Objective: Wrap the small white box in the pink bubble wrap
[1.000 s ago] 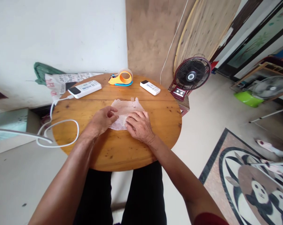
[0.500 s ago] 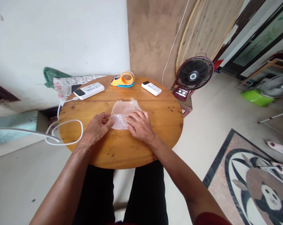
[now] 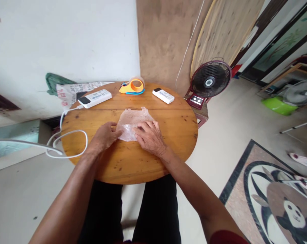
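Probably a home — fan point(image 3: 210, 80), rug point(image 3: 270, 193).

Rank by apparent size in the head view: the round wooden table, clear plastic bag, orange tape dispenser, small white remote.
1. Round wooden table
2. Clear plastic bag
3. Orange tape dispenser and small white remote: too alike to rank.
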A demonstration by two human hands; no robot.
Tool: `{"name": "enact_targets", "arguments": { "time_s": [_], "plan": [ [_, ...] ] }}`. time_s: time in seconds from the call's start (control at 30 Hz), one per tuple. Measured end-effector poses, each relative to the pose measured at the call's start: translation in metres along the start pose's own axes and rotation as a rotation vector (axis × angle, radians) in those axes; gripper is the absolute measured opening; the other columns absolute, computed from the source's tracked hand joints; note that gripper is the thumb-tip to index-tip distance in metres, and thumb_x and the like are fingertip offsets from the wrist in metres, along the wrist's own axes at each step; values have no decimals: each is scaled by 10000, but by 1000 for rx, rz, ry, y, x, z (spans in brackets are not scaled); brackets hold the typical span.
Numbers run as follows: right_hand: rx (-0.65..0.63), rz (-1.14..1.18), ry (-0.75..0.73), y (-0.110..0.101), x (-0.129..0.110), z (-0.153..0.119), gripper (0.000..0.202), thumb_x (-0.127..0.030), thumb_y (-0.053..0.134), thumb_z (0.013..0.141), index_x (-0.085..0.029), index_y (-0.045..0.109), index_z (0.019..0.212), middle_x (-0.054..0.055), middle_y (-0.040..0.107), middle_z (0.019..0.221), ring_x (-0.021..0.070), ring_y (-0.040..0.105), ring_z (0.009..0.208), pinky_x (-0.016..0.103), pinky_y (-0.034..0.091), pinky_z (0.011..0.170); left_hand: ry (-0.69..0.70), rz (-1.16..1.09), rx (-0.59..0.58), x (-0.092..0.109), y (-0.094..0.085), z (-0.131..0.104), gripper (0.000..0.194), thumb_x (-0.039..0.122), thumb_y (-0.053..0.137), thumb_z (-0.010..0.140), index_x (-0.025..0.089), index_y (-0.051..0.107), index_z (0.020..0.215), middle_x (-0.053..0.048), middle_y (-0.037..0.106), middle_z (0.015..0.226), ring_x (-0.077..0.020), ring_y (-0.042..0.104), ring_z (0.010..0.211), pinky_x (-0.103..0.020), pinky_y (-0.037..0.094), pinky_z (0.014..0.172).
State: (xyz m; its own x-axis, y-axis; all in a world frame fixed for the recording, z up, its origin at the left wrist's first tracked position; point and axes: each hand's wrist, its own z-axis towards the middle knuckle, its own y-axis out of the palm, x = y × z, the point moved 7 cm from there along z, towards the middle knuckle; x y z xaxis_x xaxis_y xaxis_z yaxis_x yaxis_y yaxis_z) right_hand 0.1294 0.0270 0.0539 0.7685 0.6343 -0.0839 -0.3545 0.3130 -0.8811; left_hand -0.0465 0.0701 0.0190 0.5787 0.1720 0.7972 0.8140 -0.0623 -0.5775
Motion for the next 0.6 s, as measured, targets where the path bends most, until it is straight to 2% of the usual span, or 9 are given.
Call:
{"name": "enact_targets", "arguments": {
  "time_s": [0.17, 0.27, 0.37, 0.47, 0.6],
  "plan": [
    [-7, -2, 2, 1, 0, 0, 271, -300, 455, 945, -228, 623, 1144, 74, 612, 1122, 238, 454, 1078, 425, 253, 947, -47, -420, -169, 5, 19, -5, 228, 304, 638, 612, 144, 604, 770, 48, 499, 494, -80, 397, 416, -207, 289, 406],
    [-9, 0, -2, 2, 0, 1, 269, -299, 457, 944, -229, 622, 1144, 72, 610, 1118, 239, 452, 1077, 428, 253, 944, -82, -519, -202, 7, 26, -7, 178, 300, 650, 577, 158, 553, 624, 42, 483, 475, -70, 383, 400, -199, 269, 379],
    [-3, 3, -8, 1, 0, 1, 271, -302, 453, 946, -227, 619, 1147, 70, 608, 1120, 239, 448, 1087, 432, 251, 953, -49, -498, -168, 10, 27, -7, 202, 328, 669, 587, 151, 578, 624, 36, 502, 477, -70, 390, 392, -200, 275, 374],
    [-5, 7, -5, 0, 0, 1, 273, -301, 458, 944, -226, 618, 1151, 72, 605, 1126, 240, 442, 1100, 434, 247, 967, 26, -455, -74, 16, 26, -9, 242, 363, 682, 621, 140, 628, 697, 34, 541, 505, -66, 404, 399, -197, 289, 394],
    [-19, 18, 8, 0, 0, 1, 261, -292, 454, 943, -220, 625, 1127, 74, 603, 1146, 242, 437, 1125, 433, 249, 976, 110, -414, 3, 28, 31, -14, 202, 328, 653, 667, 150, 661, 763, 41, 577, 553, -66, 420, 445, -195, 325, 445]
  ]
}}
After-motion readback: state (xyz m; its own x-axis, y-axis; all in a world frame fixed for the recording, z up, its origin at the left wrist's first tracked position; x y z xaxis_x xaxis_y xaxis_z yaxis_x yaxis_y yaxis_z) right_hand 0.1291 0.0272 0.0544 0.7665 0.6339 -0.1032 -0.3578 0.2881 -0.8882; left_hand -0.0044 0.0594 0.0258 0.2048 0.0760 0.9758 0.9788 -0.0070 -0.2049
